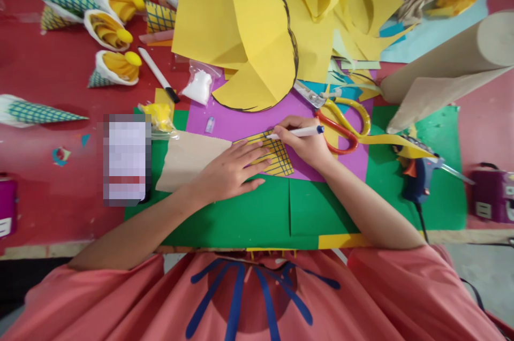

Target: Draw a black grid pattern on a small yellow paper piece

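A yellow paper piece with dark grid lines lies on purple and green sheets in front of me. My left hand rests flat on it with fingers spread, covering its left part. In my right hand is a white marker with a dark blue end, its tip at the paper's upper edge. Under my left hand and wrist sits a torn beige paper. Just beyond are a yellow cut-out with black outlined edges and scissors with red and yellow handles.
Patterned paper cones with yellow fillings stand at the left, near a capped marker and a blurred-out phone-like object. To the right are a glue gun and a brown paper roll. Yellow scraps lie at the back.
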The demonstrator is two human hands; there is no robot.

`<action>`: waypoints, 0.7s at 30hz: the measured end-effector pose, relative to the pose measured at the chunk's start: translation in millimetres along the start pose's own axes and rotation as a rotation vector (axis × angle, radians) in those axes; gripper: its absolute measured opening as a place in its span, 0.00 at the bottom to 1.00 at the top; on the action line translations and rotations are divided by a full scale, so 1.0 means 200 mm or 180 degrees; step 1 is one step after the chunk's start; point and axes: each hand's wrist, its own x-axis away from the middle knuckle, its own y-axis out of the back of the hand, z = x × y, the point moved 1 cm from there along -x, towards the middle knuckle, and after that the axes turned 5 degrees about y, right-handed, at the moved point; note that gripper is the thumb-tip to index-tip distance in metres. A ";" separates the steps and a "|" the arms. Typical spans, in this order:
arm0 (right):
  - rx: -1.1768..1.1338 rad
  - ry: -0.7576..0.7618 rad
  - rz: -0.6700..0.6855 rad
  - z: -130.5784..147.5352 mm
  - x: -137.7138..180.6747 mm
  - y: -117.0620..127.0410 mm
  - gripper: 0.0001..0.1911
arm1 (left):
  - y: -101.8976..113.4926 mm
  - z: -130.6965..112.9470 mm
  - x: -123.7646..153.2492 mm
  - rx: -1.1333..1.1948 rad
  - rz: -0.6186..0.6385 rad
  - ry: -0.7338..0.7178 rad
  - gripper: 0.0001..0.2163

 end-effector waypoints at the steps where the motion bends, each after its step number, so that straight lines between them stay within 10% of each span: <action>1: -0.0030 -0.0010 -0.0003 0.00 0.00 0.00 0.12 | 0.00 0.00 0.00 -0.0010 -0.0009 -0.0012 0.18; 21: -0.0270 -0.0080 -0.0225 -0.01 0.00 0.01 0.13 | 0.00 0.00 0.00 -0.0243 -0.0075 0.0083 0.19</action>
